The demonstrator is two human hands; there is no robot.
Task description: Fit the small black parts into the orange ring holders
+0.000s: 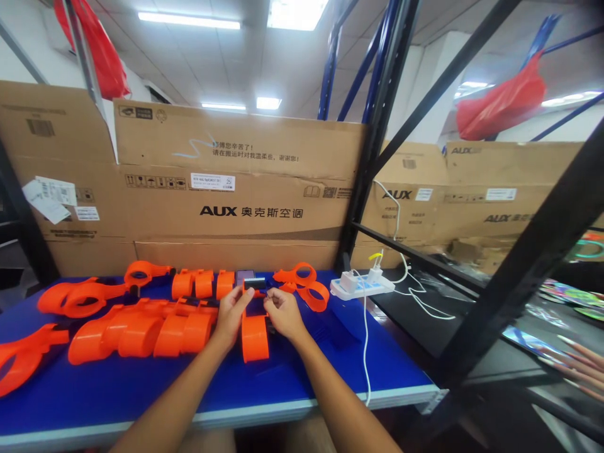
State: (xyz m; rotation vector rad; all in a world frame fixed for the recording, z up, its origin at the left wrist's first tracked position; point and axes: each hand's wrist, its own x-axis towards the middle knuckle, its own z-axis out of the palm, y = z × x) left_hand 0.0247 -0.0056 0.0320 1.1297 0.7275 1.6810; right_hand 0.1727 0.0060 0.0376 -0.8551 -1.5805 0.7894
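Observation:
My left hand (232, 313) is closed on an orange tape dispenser, with thumb and fingers at its head, where a black toothed strip (255, 284) points up. Below the hands an orange ring (255, 338) shows; it looks like part of the same dispenser, though the join is hidden. My right hand (283, 309) is pinched close on the right side of that head, and what its fingertips hold is too small to tell. More orange tape dispensers (140, 335) lie in a row left of my left hand. Two orange ring-shaped ones (314, 296) rest just beyond my right hand.
The blue tabletop (292, 384) has a pale front edge. A white power strip (362, 286) with plugs and a hanging white cable (365, 352) lies at the right. Cardboard (250, 214) walls the back, and a black rack post (509, 207) slants across the right.

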